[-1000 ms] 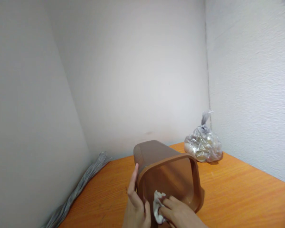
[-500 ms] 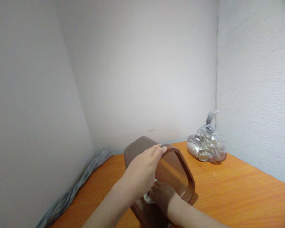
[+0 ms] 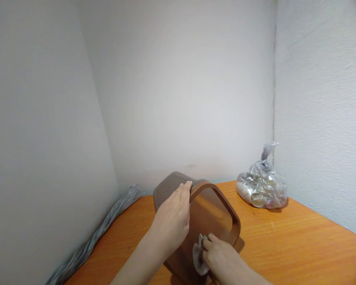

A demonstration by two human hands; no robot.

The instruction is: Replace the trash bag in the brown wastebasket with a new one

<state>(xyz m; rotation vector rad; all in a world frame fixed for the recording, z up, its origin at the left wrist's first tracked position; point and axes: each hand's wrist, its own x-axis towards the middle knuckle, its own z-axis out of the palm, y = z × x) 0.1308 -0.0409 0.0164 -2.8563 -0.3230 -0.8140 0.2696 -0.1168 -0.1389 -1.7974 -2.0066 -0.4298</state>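
A brown plastic bin lies tilted on an orange wood-grain desk, its mouth turned toward the right and the viewer. Its long axis runs from the rounded rim back toward the left, where the left hand covers much of the outer wall.

That hand lies flat against the bin, its fingers close together, straight and reaching just up to the rim. The right hand is lower and nearer the mouth, its fingers bunched narrow around a crumpled white wipe, which presses at the lower edge of the opening. So the left hand is on the outside, the right at the rim — the two just apart.

Beyond the bin, a knotted clear plastic bag of pale round things sits in the corner, and a grey twisted bundle leans along the left wall.
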